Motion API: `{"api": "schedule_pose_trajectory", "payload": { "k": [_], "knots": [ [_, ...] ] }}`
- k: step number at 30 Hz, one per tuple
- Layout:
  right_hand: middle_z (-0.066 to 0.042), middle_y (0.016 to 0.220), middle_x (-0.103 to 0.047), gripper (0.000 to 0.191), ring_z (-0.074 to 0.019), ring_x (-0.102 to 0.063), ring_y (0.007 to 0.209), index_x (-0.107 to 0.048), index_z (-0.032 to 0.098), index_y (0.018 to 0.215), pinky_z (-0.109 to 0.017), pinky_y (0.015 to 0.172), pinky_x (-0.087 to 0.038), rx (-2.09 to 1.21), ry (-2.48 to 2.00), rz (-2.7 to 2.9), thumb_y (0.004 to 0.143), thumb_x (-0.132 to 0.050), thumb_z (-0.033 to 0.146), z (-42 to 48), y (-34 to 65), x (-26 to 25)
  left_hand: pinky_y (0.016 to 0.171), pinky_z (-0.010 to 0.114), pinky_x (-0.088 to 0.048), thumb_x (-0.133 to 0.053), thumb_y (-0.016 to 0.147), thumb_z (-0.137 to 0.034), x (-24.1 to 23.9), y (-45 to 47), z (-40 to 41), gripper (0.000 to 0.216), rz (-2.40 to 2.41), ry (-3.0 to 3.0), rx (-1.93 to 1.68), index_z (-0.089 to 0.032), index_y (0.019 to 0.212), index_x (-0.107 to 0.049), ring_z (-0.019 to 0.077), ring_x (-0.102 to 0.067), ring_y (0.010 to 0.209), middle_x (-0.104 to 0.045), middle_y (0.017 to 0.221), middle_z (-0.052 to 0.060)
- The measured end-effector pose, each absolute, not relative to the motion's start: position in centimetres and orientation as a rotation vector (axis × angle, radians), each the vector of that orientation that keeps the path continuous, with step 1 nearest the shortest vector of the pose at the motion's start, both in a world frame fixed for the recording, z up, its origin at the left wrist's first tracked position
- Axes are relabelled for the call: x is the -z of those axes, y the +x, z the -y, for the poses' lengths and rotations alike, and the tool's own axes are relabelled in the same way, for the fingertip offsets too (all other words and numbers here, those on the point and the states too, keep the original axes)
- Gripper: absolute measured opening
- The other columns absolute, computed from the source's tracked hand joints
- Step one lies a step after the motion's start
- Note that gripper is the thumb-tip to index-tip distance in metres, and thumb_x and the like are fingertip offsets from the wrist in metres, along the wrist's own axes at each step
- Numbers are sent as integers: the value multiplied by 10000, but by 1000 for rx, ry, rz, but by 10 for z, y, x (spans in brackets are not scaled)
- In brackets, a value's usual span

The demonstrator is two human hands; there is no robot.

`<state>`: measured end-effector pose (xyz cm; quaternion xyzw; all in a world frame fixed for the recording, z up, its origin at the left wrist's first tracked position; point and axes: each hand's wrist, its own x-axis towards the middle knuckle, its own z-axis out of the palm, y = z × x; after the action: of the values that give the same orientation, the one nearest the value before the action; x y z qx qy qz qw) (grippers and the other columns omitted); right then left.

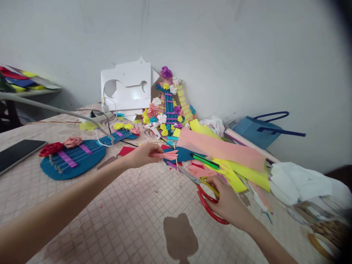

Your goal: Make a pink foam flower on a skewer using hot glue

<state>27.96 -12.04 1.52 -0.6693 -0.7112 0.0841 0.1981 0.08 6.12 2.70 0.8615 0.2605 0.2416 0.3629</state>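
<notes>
My left hand [143,154] is closed in a pinch on a folded pink paper strip [166,155], held just above the patterned tablecloth [132,212]. My right hand [228,201] lies lower right with its fingers through the handles of red scissors [207,200], whose blades point up-left toward the pink strip. A thin wooden stick [176,161] rests beside the strip. Both hands are apart, roughly a hand's width between them.
A blue paper guitar with roses [74,156] lies at left beside a dark tablet [16,154]. A hot glue gun [154,129], a decorated flower craft [170,106], pink and yellow paper sheets [225,154], a green pen [205,160] and a blue bag [255,130] crowd the back.
</notes>
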Motion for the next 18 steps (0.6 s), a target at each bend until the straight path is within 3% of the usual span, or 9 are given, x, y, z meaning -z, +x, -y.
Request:
{"api": "schedule_pose_trajectory", "payload": {
  "k": [6,12,18],
  "knots": [
    [-41,917,-662,319,-202,-611,763,-540,229,1036,-293,633,-432,-168,-1903,2064,751,-608,356,103,265,-25,562,202,-376,-603,758,-269,-30,5,-61,216,-656,2208,-615,-129,918,-644,117,-542,657,-638,763,17],
    [-18,856,-676,346,-178,-599,664,-541,234,1059,-290,614,-397,-128,-1897,2139,748,-620,363,96,257,-35,598,211,-420,-610,730,-237,-28,9,-59,214,-625,2173,-616,-137,917,-643,135,-585,714,-665,821,31],
    [-18,807,-661,369,-197,-593,687,-546,232,1077,-282,592,-380,-39,-1889,2190,741,-623,364,94,255,-42,613,215,-451,-646,673,-195,-30,11,-55,239,-624,2112,-599,-136,904,-638,133,-600,713,-666,820,28]
  ]
}}
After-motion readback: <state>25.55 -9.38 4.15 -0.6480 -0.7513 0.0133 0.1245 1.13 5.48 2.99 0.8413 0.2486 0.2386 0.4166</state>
